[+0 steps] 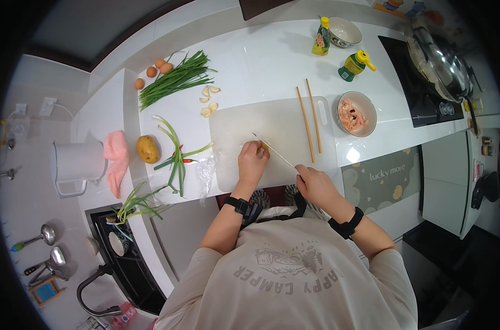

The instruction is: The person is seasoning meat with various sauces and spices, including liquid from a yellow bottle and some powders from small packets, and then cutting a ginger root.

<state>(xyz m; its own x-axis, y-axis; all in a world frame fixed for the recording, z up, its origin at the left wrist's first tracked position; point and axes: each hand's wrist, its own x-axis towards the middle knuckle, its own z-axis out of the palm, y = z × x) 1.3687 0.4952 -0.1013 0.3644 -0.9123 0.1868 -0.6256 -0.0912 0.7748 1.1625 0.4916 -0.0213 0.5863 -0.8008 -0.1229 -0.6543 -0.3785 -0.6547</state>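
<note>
My right hand (314, 185) grips a knife, its narrow blade (274, 151) slanting up and left over a white plastic cutting board (241, 119). The fingertips of my left hand (253, 159) hold a small yellowish-brown piece of food (264, 145), which lies against the blade; its kind is hard to tell. Two wooden chopsticks (305, 123) rest on the board's right part. Just right of the board stands a bowl (369, 108) with raw pinkish meat (351, 117). Peeled garlic cloves (206, 110) lie by the board's upper left corner.
Green chives (180, 78), several brown eggs (151, 71), a potato (147, 149), scallions (177, 154) with red chilies and crumpled clear plastic (206, 175) lie on the left. Two seasoning bottles (352, 66) and an empty bowl (347, 31) stand at upper right, near a pan (439, 62) on the cooktop. The sink (138, 272) is at lower left.
</note>
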